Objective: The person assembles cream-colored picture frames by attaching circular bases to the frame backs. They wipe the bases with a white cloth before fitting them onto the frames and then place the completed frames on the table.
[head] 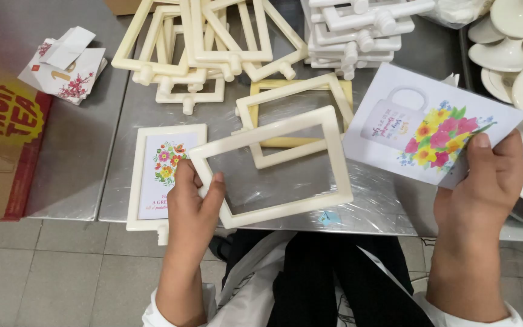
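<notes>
Left hand (192,197) pinching cream frame (272,166), long axis left-right, slightly tilted; right hand (485,178) gripping flower card (422,124).

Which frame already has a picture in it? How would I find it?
Look at the metal table, at its near edge just left of the person's left hand. There lies a cream frame flat, holding a white card with a small flower bunch. The other frames, such as the empty frame the left hand holds, have nothing inside.

Both hands raised, fingers pinched shut (thumbs on top): left (192,200), right (482,181).
</notes>
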